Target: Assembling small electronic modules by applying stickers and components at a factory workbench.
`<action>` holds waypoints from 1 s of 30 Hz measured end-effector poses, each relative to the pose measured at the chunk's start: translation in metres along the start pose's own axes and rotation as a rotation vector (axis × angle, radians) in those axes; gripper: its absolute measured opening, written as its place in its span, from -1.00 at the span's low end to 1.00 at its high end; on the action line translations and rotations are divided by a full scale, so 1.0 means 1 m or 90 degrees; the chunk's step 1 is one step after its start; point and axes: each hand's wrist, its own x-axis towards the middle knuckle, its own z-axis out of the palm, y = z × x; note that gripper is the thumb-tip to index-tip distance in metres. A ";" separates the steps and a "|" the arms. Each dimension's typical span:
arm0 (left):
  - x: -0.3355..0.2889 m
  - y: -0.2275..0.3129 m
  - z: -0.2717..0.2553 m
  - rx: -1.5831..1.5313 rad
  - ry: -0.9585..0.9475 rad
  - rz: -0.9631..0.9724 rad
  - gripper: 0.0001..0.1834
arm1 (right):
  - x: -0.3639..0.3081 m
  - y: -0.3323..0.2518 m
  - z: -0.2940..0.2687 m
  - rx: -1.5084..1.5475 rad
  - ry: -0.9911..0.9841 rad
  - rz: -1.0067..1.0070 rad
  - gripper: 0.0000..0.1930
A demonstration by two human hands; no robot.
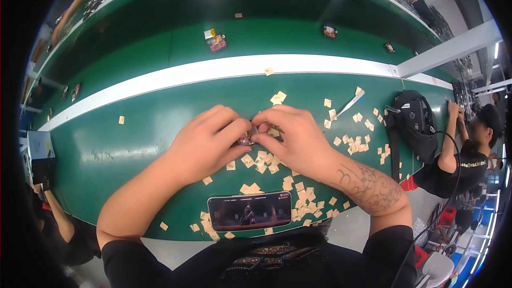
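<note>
Smartphone [250, 213], screen up, seemingly for glancing. Beyond it: small circuit assembly [245, 140], pinched in left hand [208, 137], likely for steadiness; right hand [294, 134] alongside, its grip I cannot tell.

Glare on green tabletop [122, 152], near side of white rail [330, 64]; deep shadow beyond rail; outer edges bowed.
</note>
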 end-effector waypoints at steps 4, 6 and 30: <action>0.002 0.005 -0.003 0.016 0.008 0.004 -0.54 | -0.003 -0.007 -0.004 -0.030 -0.004 0.011 -0.83; 0.001 0.005 -0.002 0.027 0.018 0.002 -0.53 | -0.002 -0.006 -0.001 -0.051 0.011 -0.001 -0.84; -0.007 0.009 0.006 0.005 0.029 -0.073 -0.48 | 0.002 0.005 0.007 -0.033 0.098 -0.034 -0.77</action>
